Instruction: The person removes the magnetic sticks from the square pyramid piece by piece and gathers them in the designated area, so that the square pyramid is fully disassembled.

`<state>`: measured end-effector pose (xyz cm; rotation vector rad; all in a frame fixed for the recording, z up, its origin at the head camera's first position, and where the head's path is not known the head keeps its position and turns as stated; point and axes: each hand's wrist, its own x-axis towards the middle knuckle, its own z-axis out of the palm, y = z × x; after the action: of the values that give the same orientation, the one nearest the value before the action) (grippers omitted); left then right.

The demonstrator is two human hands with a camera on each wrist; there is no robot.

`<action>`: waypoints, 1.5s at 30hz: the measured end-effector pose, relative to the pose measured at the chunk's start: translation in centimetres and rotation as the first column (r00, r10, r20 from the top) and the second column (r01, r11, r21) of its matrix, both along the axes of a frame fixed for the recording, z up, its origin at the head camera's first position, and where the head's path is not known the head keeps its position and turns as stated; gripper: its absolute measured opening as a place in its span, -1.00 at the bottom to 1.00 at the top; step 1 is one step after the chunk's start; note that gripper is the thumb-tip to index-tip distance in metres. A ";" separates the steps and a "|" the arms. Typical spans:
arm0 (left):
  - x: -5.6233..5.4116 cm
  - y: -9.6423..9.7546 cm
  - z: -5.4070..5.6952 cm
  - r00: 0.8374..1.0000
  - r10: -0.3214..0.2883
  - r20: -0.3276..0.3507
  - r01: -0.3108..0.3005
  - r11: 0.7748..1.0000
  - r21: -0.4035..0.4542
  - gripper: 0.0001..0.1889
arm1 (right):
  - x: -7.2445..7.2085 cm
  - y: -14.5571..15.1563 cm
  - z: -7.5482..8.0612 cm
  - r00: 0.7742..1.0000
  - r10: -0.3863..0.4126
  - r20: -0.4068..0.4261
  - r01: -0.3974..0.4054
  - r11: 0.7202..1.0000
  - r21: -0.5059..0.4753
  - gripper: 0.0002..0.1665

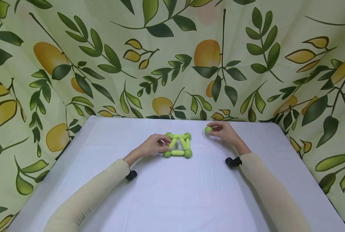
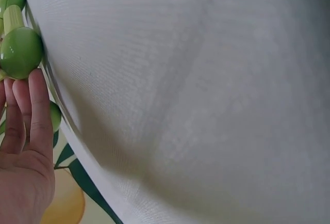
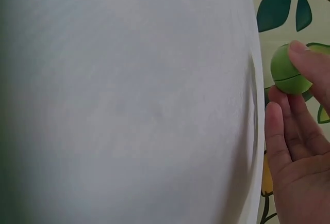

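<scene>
A green frame of rods and balls (image 1: 177,153) stands on the table, with a ball at each visible corner and slanting rods rising between them. My left hand (image 1: 155,144) holds its left side between thumb and fingers. In the left wrist view, the fingers (image 2: 39,105) reach up to a green ball (image 2: 21,53) of the frame; the thumb is largely out of sight there. To the right of the frame, my right hand (image 1: 224,131) pinches a loose green ball (image 1: 208,129), apart from the frame. A seam line runs round this ball in the right wrist view.
A white cloth covers the table (image 1: 172,193). Behind its far edge and along both sides hangs a curtain (image 1: 172,77) printed with leaves and fruit. Each wrist wears a small black camera, one of them at the right cuff (image 1: 233,162).
</scene>
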<state>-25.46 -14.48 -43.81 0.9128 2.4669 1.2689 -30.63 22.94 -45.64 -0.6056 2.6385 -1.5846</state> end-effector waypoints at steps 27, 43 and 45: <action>-0.3 0.0 -0.5 1.000 0.015 0.022 -0.015 1.000 0.004 -0.72 | -2.1 -1.2 -0.5 0.994 -0.086 0.072 0.084 0.996 0.029 -0.46; -0.2 0.2 -0.2 0.999 0.029 0.028 -0.028 0.999 -0.014 -0.73 | -1.0 1.0 0.4 0.989 -0.136 0.058 0.139 0.989 -0.049 -0.39; -0.1 0.2 -0.2 0.999 0.028 0.026 -0.028 1.000 -0.009 -0.73 | -0.7 1.2 0.6 0.987 -0.152 0.054 0.155 0.987 -0.048 -0.39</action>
<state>-25.59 -14.30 -44.00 0.8567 2.4714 1.2693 -31.35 24.15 -45.02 -0.3660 2.6734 -1.6873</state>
